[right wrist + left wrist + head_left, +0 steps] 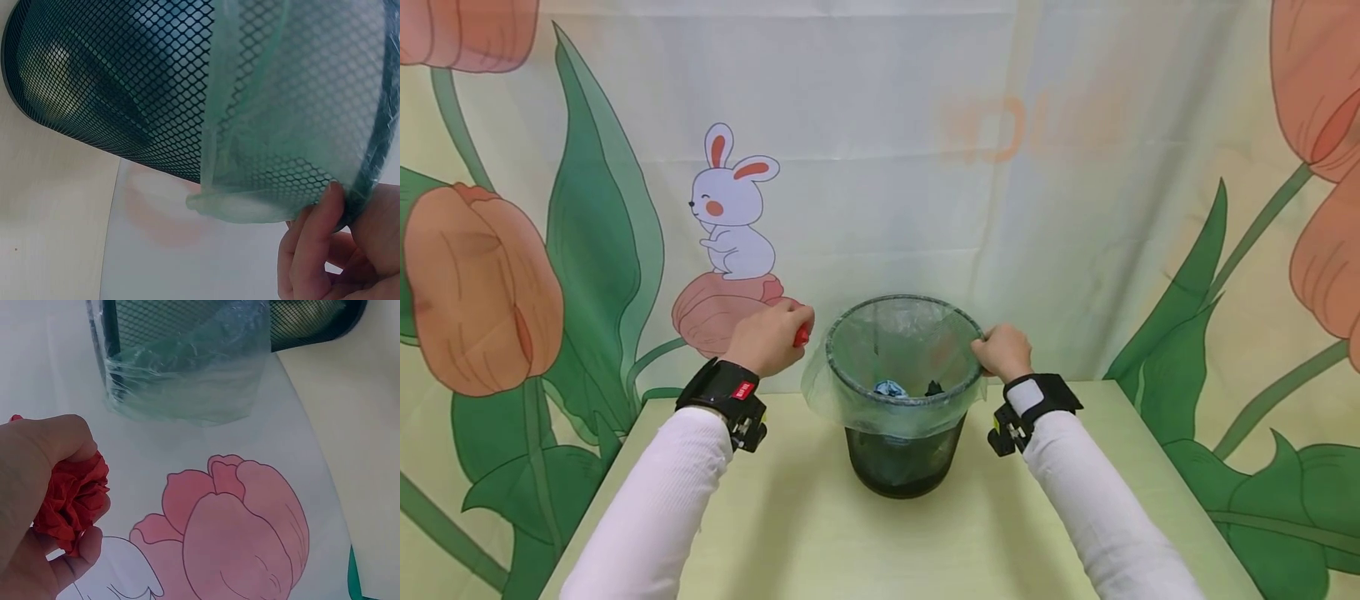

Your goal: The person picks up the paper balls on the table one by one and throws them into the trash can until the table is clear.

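Note:
A dark mesh wastebasket stands upright on the table, lined with a thin green plastic bag folded over its rim. Inside lie a blue crumpled piece and a small black one. My left hand is left of the basket, apart from it, and grips a crumpled ball of red paper. At the basket's right side, my right hand pinches the bag-covered rim, fingers outside, as the right wrist view also shows.
The pale table spreads in front of and around the basket. Close behind it hangs a cloth backdrop printed with tulips and a white rabbit.

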Available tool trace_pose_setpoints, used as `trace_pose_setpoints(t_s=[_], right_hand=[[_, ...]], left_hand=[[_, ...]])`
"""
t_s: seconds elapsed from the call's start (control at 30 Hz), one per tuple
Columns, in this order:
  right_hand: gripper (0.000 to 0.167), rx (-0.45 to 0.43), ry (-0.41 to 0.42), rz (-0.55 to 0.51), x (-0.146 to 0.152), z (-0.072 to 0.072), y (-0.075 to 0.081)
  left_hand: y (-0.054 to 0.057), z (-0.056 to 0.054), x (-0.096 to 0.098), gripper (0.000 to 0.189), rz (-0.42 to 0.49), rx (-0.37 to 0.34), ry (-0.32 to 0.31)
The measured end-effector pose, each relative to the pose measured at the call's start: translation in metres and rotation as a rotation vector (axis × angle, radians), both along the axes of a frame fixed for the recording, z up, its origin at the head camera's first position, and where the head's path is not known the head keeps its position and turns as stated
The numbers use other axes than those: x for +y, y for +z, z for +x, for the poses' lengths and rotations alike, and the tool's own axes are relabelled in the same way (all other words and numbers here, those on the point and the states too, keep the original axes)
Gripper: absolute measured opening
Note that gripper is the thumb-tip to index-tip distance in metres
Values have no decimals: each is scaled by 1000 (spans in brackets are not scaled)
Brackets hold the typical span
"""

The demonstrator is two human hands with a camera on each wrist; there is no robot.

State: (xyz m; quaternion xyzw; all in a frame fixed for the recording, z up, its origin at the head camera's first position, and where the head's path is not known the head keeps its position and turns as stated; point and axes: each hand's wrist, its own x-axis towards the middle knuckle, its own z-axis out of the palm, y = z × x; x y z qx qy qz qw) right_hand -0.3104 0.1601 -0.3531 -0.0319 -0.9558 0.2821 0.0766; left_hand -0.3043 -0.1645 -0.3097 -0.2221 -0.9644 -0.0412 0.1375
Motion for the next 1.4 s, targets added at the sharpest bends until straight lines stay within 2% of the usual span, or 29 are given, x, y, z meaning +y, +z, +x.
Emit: trace_pose_setpoints(t_s=[0.23,0.5,0.77,1.1,1.4], right_hand=[[45,-1,7,-8,0,1,1],[46,1,5,-11,-1,0,1],[46,-21,1,-15,-1,1,3],[46,-14,0,-10,-1,0,1],[46,1,-2,-11,0,0,-1]], left_hand=[[9,3,15,20,-25,21,-29],[15,1,34,23,-54,-6,-68],[19,5,52,26,-82,-21,-114],[15,4,74,23,-77,2,-187],[11,7,90,18,-105,-20,-204]])
